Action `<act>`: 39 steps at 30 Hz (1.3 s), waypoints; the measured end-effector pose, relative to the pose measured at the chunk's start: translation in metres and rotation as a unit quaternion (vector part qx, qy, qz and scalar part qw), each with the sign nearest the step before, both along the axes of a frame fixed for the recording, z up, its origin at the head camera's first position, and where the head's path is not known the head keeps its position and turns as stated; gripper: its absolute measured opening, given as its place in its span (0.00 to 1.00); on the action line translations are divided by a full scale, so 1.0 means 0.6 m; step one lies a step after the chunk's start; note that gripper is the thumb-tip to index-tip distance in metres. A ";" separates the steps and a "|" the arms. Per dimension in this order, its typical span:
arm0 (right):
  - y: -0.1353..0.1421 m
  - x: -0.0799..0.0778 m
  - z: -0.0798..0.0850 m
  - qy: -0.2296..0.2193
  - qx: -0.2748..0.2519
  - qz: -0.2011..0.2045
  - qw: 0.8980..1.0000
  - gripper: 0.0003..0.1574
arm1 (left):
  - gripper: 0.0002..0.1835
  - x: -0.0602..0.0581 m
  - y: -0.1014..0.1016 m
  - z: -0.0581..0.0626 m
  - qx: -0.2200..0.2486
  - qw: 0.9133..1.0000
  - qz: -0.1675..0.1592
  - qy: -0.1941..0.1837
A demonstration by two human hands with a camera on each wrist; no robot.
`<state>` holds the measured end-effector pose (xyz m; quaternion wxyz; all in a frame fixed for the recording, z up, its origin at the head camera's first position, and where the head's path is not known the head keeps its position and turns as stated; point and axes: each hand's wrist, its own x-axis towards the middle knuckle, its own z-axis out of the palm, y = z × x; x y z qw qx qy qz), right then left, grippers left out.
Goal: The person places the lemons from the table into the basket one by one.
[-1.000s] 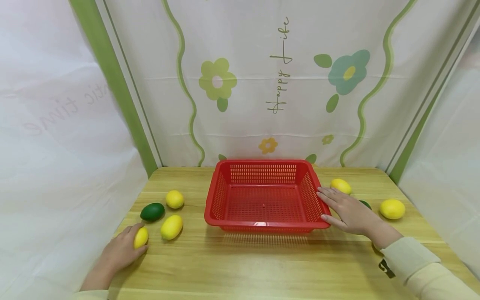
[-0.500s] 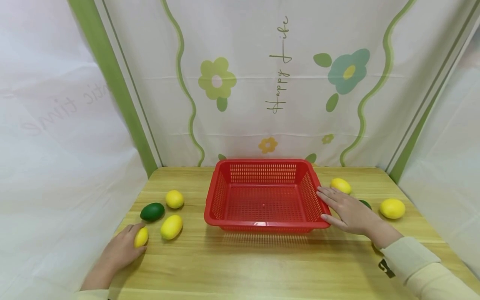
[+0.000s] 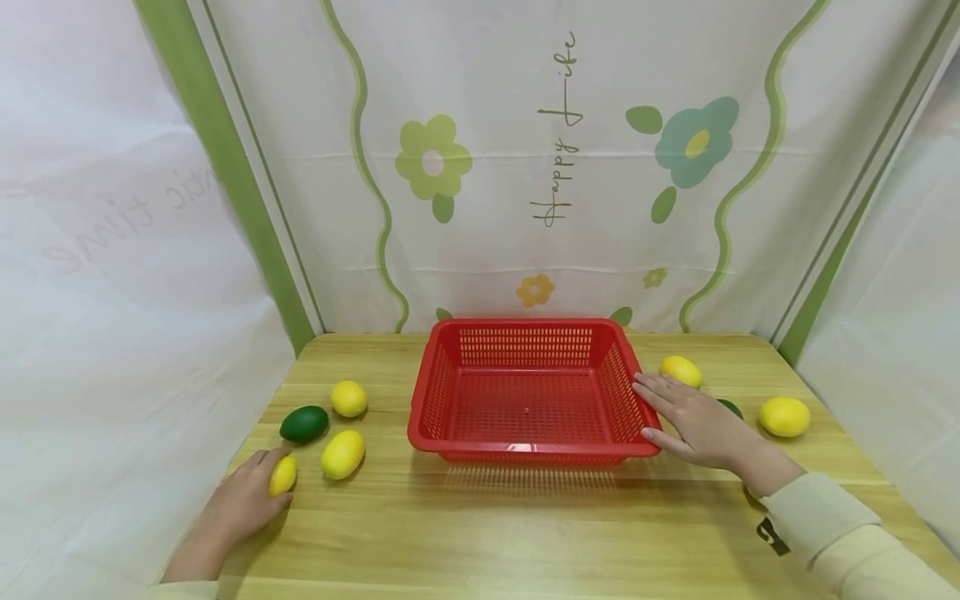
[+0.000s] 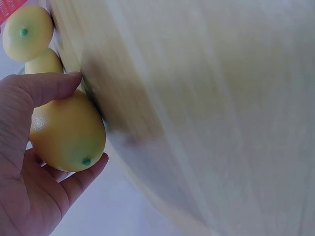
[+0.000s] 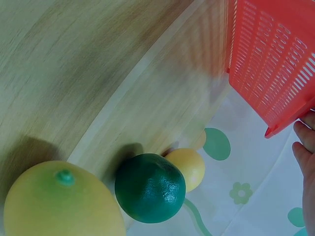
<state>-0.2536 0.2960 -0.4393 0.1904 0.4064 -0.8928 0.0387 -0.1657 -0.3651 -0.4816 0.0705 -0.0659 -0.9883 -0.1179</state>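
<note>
At the left of the table my left hand [image 3: 243, 500] grips a yellow lemon [image 3: 284, 475]. In the left wrist view the thumb lies over one side of this lemon [image 4: 69, 132] and the fingertips reach the other side. A red slotted plastic basket [image 3: 525, 454] with nothing in it stands mid-table. My right hand [image 3: 697, 427] rests on its right rim, fingers straight. Beside the left hand lie a dark green fruit [image 3: 304, 424] and two more lemons, a near one [image 3: 343, 455] and a far one [image 3: 348, 399].
Right of the basket are a lemon [image 3: 784, 417], another lemon [image 3: 681, 372] and a dark green fruit [image 5: 150, 188], mostly hidden by the right hand in the head view. Something dark shows under the right wrist. A patterned curtain [image 3: 495, 242] encloses the table's back and sides.
</note>
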 end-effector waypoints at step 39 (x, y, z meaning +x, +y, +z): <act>-0.001 0.000 0.003 0.004 -0.002 0.009 1.000 0.42 | 0.35 -0.030 0.016 0.032 -0.059 0.941 -0.164 0.289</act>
